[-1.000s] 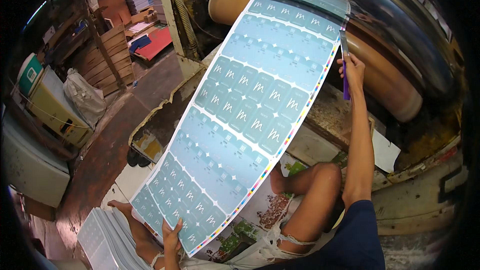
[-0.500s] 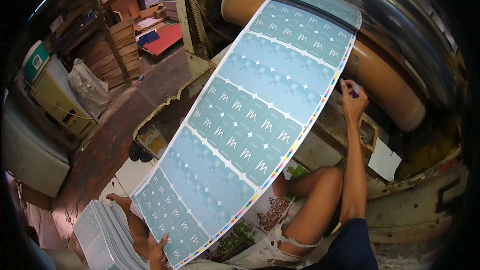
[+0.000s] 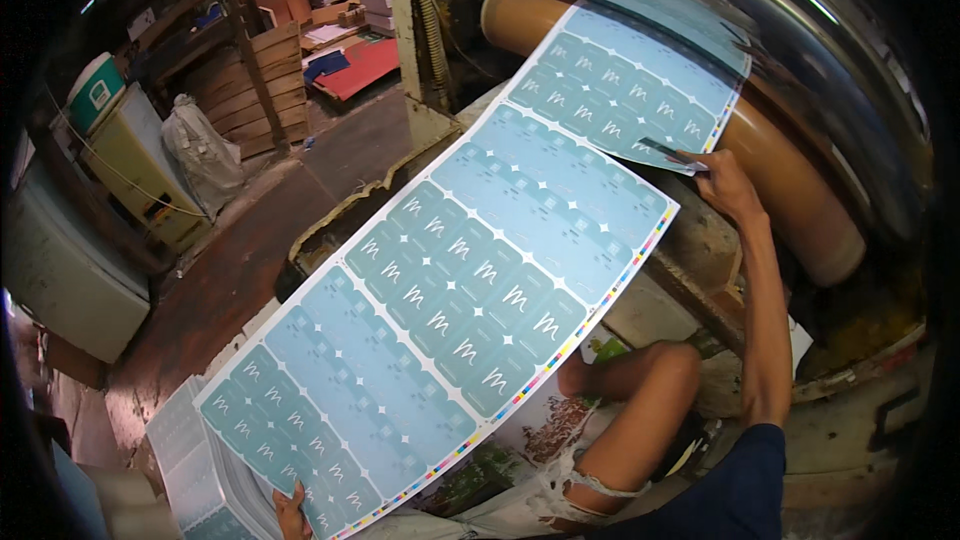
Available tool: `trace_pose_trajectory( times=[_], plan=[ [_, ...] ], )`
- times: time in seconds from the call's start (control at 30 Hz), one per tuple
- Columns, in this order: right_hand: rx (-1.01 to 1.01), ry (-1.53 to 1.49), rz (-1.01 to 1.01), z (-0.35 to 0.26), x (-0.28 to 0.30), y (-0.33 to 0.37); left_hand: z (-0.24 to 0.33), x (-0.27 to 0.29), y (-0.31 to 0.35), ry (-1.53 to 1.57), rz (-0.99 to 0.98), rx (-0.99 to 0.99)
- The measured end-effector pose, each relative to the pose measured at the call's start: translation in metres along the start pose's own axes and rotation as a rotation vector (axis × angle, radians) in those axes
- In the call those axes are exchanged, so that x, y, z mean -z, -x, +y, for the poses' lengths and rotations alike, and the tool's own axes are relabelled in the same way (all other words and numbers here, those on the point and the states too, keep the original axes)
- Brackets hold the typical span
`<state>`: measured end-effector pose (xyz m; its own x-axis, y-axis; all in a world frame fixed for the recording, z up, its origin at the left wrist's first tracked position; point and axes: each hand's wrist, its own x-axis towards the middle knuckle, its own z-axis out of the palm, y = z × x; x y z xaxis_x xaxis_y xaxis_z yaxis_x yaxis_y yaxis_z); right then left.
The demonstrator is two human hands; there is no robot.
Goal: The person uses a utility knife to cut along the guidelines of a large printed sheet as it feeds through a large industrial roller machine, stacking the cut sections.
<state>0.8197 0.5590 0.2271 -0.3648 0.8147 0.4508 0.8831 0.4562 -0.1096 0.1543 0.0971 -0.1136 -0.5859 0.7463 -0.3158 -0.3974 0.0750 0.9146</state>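
Slitting the sheet (image 3: 450,285) by the roller (image 3: 800,195): its right edge, whole a moment ago, now gapes, so we have the near length part-free. Our right hand (image 3: 728,183) is closed on the blade (image 3: 662,151); our left hand (image 3: 291,516) pinches the sheet's near end.

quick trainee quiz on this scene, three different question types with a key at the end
1. Which hand holds the blade: a) left, b) right?
2. True or false: the printed sheet is parted at its right-hand edge.
3. Fill in: the left hand holds the sheet's ____ end in the picture, the one farther from the brown roller.

Key: 1. b, the right hand. 2. True. 3. Lower.
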Motion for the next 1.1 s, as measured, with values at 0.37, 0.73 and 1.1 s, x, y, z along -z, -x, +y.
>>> trace_pose_trajectory(
  times=[0.37,0.73,1.1],
  plan=[
    [-0.080,-0.127,0.085,-0.097,-0.062,0.051,0.067,0.092,-0.046,-0.327,0.172,0.040],
    [-0.153,-0.145,0.068,-0.398,-0.242,0.207,-0.096,0.315,-0.179,-0.487,-0.007,-0.302],
    [-0.218,-0.369,-0.053,-0.450,-0.209,0.206,-0.114,0.310,-0.209,-1.560,0.210,-0.691]
  ],
)
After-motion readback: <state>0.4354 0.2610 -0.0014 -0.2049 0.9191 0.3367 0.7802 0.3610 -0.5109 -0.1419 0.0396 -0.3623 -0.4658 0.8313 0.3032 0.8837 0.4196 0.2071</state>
